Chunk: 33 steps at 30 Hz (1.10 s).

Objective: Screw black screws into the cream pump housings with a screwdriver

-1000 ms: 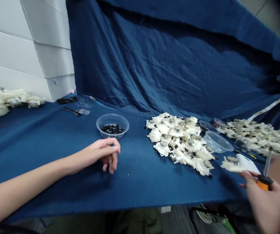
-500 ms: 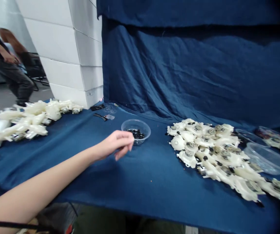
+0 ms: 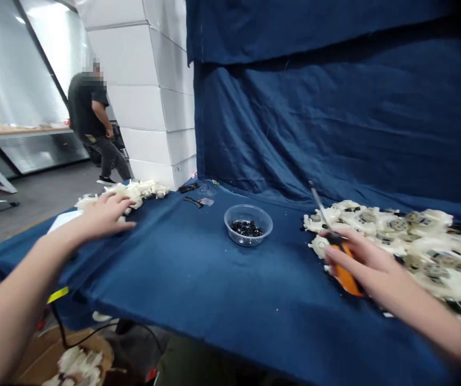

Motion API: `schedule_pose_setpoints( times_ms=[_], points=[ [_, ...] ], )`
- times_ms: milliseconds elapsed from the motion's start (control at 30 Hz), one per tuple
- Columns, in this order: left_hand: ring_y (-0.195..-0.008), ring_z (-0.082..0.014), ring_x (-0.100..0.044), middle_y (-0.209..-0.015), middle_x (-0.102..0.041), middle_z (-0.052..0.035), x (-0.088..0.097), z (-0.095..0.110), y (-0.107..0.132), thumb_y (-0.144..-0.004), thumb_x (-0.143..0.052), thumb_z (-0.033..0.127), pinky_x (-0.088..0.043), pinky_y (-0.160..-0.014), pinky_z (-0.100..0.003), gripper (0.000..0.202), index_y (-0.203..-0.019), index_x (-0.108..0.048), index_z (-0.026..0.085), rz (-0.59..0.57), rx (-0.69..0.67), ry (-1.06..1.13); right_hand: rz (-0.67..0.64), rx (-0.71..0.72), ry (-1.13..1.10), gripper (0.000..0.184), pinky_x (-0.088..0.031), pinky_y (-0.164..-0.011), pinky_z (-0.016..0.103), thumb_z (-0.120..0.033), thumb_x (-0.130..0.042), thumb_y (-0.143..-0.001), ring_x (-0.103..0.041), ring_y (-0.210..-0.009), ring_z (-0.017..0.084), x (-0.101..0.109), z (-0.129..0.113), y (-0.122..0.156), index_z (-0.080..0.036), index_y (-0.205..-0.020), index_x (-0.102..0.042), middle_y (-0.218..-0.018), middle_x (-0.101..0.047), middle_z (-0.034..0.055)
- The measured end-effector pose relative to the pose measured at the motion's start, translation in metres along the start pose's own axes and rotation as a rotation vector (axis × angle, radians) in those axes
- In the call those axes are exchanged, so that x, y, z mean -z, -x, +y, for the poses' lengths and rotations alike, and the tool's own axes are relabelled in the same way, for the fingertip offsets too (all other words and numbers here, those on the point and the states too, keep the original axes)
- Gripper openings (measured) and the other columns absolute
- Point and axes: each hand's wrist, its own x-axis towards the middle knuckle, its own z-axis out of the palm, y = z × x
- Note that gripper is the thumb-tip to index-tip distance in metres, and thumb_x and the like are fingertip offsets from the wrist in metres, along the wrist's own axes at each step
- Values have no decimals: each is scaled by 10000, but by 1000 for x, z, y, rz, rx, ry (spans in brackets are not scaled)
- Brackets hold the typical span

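My left hand (image 3: 105, 214) reaches over the left pile of cream-coloured plastic parts (image 3: 148, 188), palm down with its fingers apart. Whether it touches any part I cannot tell. At the right, my right hand (image 3: 365, 257) is wrapped round a screwdriver (image 3: 345, 268) with an orange and black handle. Its metal shaft points up and away. Behind and beside that hand spreads the larger pile of cream parts (image 3: 435, 241), with grey and black pieces on them. Between my hands a clear plastic bowl (image 3: 248, 244) holds small black pieces (image 3: 246, 228).
White boxes (image 3: 134, 107) are stacked at the back left, beside a blue curtain (image 3: 314, 123). Small black items and clear bags (image 3: 206, 201) lie near them. A cardboard container (image 3: 37, 354) with cream parts stands below the table edge. A person (image 3: 94, 118) is beyond the boxes.
My left hand has moved from beside the bowl to the left pile and spread its fingers. My right hand has come into view with the screwdriver. The view has turned left.
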Motion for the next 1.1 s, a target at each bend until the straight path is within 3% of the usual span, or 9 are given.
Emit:
schedule_pose_setpoints(
  times_ms=[67,200,333,467,633,767,933,1033,1100],
  points=[
    [-1304,-425,-489,-1173,-726,-104,6,-26,9,-687,-733,519,-272,-1151,-672,412,-954,-735,206,-65,-17,-37,-50,10,-149,565,-525,-567,277,-570,-686,-782,-648,-639,179,-35,-6,-27,-230,-1220,-581,-783,-646,25],
    [-1112,-261,-587,-1007,-729,10,1,-48,14,-817,-523,762,-395,-1110,-432,485,-882,-708,318,-97,-139,-6,58,-1,-251,360,-456,-513,230,-361,-580,-782,-597,-561,131,-86,5,-61,-218,-1112,-580,-733,-600,-20],
    [-897,-221,-619,-923,-696,-16,-9,-47,12,-799,-519,843,-445,-1014,-362,571,-810,-722,309,-93,-149,95,136,-24,-339,315,-429,-506,212,-336,-539,-775,-540,-511,103,-100,25,-58,-217,-1063,-578,-643,-531,-57],
    [-927,-215,-637,-931,-728,36,1,-32,19,-758,-593,851,-458,-995,-337,532,-835,-748,348,-18,-86,214,146,-54,-468,322,-419,-480,212,-326,-530,-758,-492,-475,88,-99,29,-50,-209,-1055,-573,-626,-492,-72],
    [-1013,-216,-651,-1012,-789,109,24,29,29,-645,-872,582,-526,-927,-276,400,-956,-780,347,-29,197,534,143,-87,-567,321,-404,-453,202,-316,-544,-748,-480,-461,79,-99,26,-55,-196,-1042,-589,-622,-502,-70],
    [-980,-174,-682,-1004,-778,27,9,105,28,-844,-774,222,-591,-838,-236,120,-943,-705,226,-256,321,1107,132,-94,-620,318,-414,-453,201,-309,-550,-736,-473,-459,75,-98,26,-54,-197,-1032,-589,-619,-501,-75],
    [-978,-188,-730,-1096,-768,-91,-19,184,7,-994,-583,236,-631,-847,-291,204,-1165,-663,159,-608,349,1666,131,-103,-660,309,-423,-450,204,-304,-548,-726,-467,-444,71,-97,27,-55,-197,-1014,-587,-612,-502,-79],
    [-1005,-273,-750,-1053,-768,-105,-23,214,-20,-942,-580,252,-650,-848,-412,133,-1024,-646,171,-661,408,1731,131,-105,-675,304,-423,-442,201,-299,-542,-728,-471,-443,71,-95,26,-56,-195,-1011,-587,-615,-503,-76],
    [-1018,-297,-748,-1002,-762,-131,-21,228,-41,-880,-604,235,-653,-772,-396,103,-952,-628,165,-693,389,1648,125,-103,-683,297,-420,-437,197,-296,-538,-732,-474,-446,70,-95,25,-57,-194,-1008,-586,-622,-507,-73]
  ],
)
